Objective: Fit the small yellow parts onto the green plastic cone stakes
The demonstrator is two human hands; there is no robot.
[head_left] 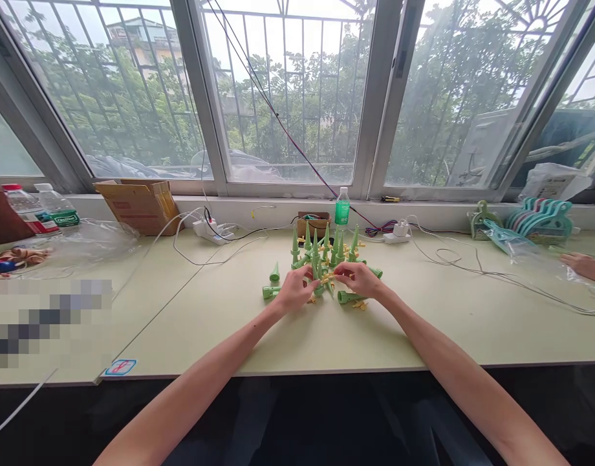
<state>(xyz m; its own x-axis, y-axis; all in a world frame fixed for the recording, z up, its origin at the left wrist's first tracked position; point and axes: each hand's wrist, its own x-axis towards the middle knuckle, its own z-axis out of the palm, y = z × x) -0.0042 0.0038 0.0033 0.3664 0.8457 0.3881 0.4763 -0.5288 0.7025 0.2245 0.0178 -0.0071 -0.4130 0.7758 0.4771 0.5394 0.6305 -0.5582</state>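
My left hand (295, 290) and my right hand (359, 279) meet over a pile of green plastic cone spikes (323, 254) on the pale table (423, 323). Both hands are closed in a pinch around small parts: the left on a green cone piece (319, 283), the right on a small yellow part (332, 277). Several cones stand upright behind the hands. Others lie on their sides, such as one cone (270, 292) left of my left hand and another cone (348, 297) under my right. Loose yellow bits (359, 304) lie beside them.
A green-labelled bottle (342, 208), a power strip (213, 231) and white cables (472, 265) lie near the window sill. A cardboard box (138, 204) and bottles (45, 210) stand at the left. Teal plastic pieces (540, 219) sit at the right, where another person's hand (586, 266) rests.
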